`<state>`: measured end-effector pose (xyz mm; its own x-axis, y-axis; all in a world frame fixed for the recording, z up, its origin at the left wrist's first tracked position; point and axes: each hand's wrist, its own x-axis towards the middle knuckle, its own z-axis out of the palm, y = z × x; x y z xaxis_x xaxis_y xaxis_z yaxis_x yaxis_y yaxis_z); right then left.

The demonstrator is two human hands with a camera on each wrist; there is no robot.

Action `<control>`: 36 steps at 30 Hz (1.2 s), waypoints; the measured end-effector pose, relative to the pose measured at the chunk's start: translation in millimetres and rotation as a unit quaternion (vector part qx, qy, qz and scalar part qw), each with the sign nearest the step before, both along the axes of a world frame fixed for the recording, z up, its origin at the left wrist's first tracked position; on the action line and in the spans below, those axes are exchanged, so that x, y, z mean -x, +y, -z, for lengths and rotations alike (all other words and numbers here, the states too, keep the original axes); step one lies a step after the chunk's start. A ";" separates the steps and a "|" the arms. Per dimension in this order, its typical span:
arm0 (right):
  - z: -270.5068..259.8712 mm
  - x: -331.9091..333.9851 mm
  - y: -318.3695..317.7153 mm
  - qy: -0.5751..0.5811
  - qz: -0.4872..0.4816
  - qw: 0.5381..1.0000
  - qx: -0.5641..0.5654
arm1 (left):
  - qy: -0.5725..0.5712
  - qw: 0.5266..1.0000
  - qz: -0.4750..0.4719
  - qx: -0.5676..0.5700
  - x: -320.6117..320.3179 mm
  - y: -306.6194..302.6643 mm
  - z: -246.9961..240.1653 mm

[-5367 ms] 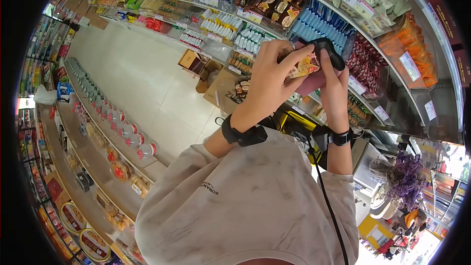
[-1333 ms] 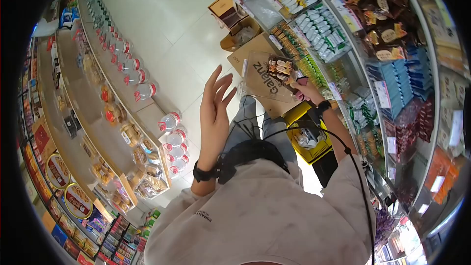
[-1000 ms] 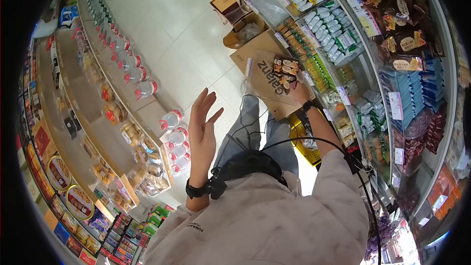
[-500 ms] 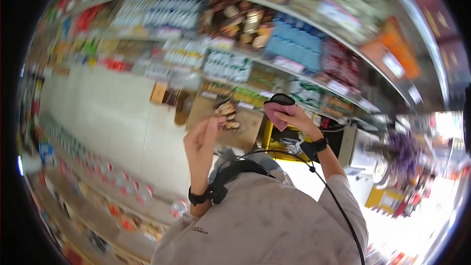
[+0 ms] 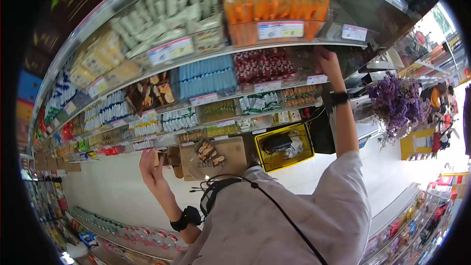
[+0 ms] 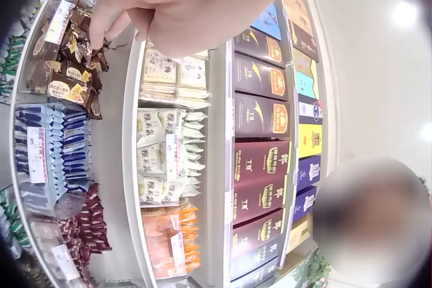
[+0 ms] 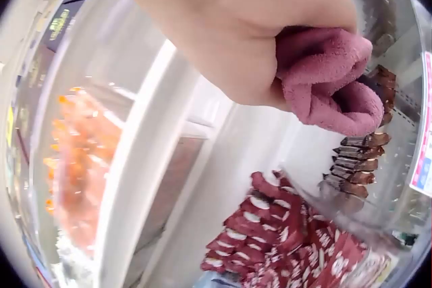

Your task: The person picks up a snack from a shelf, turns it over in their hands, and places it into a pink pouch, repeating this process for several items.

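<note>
In the head view my right hand (image 5: pixel 329 66) reaches into the middle shelf, right of the dark red packets (image 5: pixel 265 65). A folded pink cloth (image 7: pixel 331 82) is gripped by my right hand (image 7: pixel 236 28) in the right wrist view, above the dark red packets (image 7: pixel 270 234) and beside brown packets (image 7: pixel 354 166). My left hand (image 5: pixel 156 176) hangs in the air over the floor, fingers loosely bent and holding nothing. In the left wrist view the left hand (image 6: pixel 182 1) shows at the top, its fingers overlapping the brown packets (image 6: pixel 71 75) from this angle.
A yellow basket (image 5: pixel 310 154) stands on the floor with a black item and crumpled plastic inside. Beside it, a cardboard box (image 5: pixel 235 154) bears a clear bin of brown packets. Purple dried flowers (image 5: pixel 400 103) stand at the right. Shelf edges (image 5: pixel 196 59) run overhead.
The head view has swung toward the shelves. My right hand has moved with the cloth from near the basket up into the shelf. My left hand has moved left, away from the brown packets on the box.
</note>
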<state>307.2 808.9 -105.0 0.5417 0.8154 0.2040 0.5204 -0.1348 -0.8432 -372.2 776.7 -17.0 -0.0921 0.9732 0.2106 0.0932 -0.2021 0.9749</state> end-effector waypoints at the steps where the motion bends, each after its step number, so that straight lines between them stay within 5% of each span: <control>1: -9.7 4.1 15.6 0.110 0.014 0.993 0.037 | 0.021 1.000 -0.015 0.010 -6.2 0.8 0.2; 3: 22.5 -17.8 51.1 0.148 0.036 0.988 0.001 | 0.065 0.996 -0.044 0.032 -17.2 -1.2 -2.7; 5: 11.7 -14.7 69.1 0.101 -0.004 0.989 0.104 | 0.068 0.996 -0.031 0.046 -34.7 -4.4 -9.4; 9: 32.1 -24.9 105.2 0.132 -0.128 0.977 0.106 | 0.093 0.994 -0.021 0.061 -55.2 -2.2 -12.6; 13: 47.3 -27.5 122.7 -0.007 -0.105 0.983 0.149 | 0.115 0.991 -0.018 0.072 -73.8 -2.8 -16.2; 21: 36.2 -32.6 119.1 -0.112 -0.102 0.969 0.196 | 0.136 0.988 -0.016 0.067 -90.4 -7.6 -17.6; 27: 26.8 -38.9 106.0 -0.050 -0.075 0.979 0.182 | 0.143 0.987 -0.009 0.068 -94.6 -9.9 -18.1; 29: 89.7 -58.9 131.7 -0.136 -0.060 0.985 0.091 | 0.144 0.987 -0.006 0.065 -95.1 -10.5 -17.6; 31: 64.7 -35.9 125.8 -0.070 -0.064 0.981 0.171 | 0.144 0.987 -0.003 0.065 -97.1 -11.7 -16.7; 36: 61.0 -26.0 131.2 -0.065 -0.070 0.983 0.158 | 0.150 0.986 0.005 0.068 -103.0 -14.7 -16.5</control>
